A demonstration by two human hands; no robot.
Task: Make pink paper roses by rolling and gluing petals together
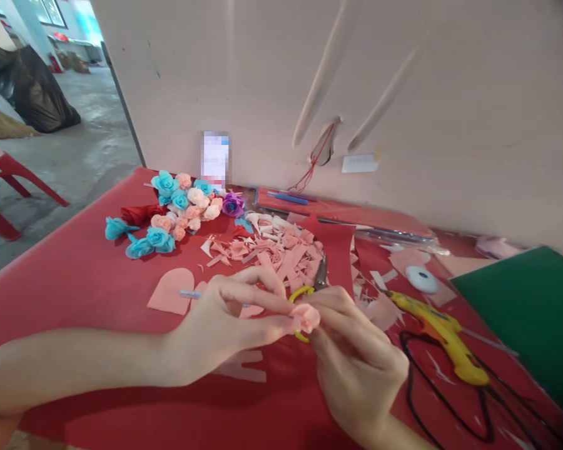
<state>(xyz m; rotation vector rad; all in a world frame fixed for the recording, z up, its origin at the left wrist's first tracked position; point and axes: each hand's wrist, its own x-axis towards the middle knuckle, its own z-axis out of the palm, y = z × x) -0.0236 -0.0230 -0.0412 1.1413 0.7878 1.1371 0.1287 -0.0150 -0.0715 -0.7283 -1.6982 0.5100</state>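
Between my two hands is a small pale pink paper rose (306, 318). My left hand (234, 319) pinches its left side between thumb and fingers. On the other side, the fingertips of my right hand (361, 356) press against the same rose. Just behind the rose lie yellow-handled scissors (322, 273), partly hidden by my hands. Pink petal-shaped pieces (172, 292) and a thin pale blue stick (190, 294) rest beyond my left wrist. A cut pink piece (246, 367) shows below my left hand.
Finished blue, pink, white, red and purple paper flowers (181, 200) cluster at the back left of the red table (75, 269). Pink scraps (281, 250) are heaped mid-table. A yellow glue gun (445, 337) with a black cord, a white round object (421, 279) and green sheet (520, 312) lie right.
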